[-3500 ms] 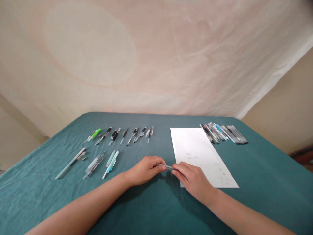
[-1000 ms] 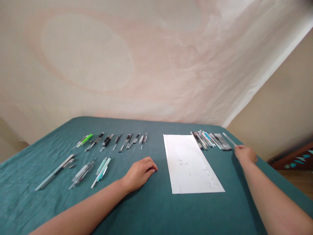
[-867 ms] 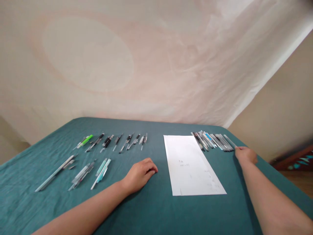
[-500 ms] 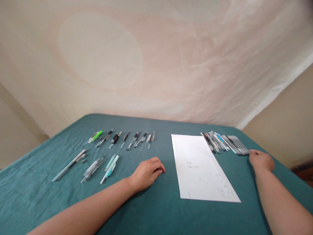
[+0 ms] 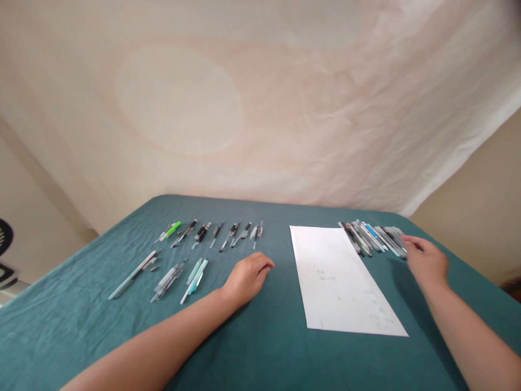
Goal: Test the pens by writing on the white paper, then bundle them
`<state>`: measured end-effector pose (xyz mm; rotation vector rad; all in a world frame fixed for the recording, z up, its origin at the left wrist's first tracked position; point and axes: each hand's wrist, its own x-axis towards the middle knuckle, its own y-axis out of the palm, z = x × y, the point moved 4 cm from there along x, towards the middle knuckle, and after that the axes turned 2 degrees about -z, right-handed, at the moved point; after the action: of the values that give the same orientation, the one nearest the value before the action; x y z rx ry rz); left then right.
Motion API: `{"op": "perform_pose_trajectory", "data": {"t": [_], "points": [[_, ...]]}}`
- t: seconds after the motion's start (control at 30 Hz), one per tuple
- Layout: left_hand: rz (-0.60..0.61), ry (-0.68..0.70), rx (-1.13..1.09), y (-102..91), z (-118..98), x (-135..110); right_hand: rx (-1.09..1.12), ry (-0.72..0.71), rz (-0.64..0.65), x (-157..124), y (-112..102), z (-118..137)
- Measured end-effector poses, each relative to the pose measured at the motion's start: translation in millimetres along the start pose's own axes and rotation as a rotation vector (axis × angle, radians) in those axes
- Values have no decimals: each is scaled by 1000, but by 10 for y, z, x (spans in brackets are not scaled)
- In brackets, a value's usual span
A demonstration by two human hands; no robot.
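My left hand (image 5: pixel 248 276) rests on the teal tablecloth (image 5: pixel 264 347) with its fingers loosely stretched out and nothing in it. It lies between a pair of teal pens (image 5: pixel 195 272) and a white sheet of paper (image 5: pixel 342 277) with faint writing. My right hand (image 5: pixel 425 262) is at the right end of a tight pile of pens (image 5: pixel 372 238) at the back right. Its fingers reach out flat against the outermost pens and hold none of them.
A row of several dark pens (image 5: pixel 228 234) with a green highlighter (image 5: pixel 173 228) lies at the back left. Nearer lie a long grey pen (image 5: pixel 132 267) and clear pens (image 5: pixel 166 275). A cream cloth backdrop (image 5: pixel 260 108) hangs behind the table.
Both hands held a pen at the centre. My right hand carried it to the right-hand pile, laid it down and let go. My left hand stayed put.
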<state>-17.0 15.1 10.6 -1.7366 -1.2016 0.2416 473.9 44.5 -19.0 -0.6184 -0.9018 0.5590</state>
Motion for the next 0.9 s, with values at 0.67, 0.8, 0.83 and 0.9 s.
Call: {"op": "perform_pose_trajectory", "data": {"t": [0.67, 0.8, 0.83, 0.9], "points": [[312, -465, 549, 52, 760, 1338, 517, -539, 434, -1230, 101, 1611], [325, -387, 505, 108, 640, 1188, 508, -566, 467, -1256, 137, 1634], [326, -362, 489, 127, 592, 1126, 507, -570, 474, -1262, 143, 1637], [322, -308, 453, 160, 480, 984, 506, -572, 487, -1269, 155, 1635]]}}
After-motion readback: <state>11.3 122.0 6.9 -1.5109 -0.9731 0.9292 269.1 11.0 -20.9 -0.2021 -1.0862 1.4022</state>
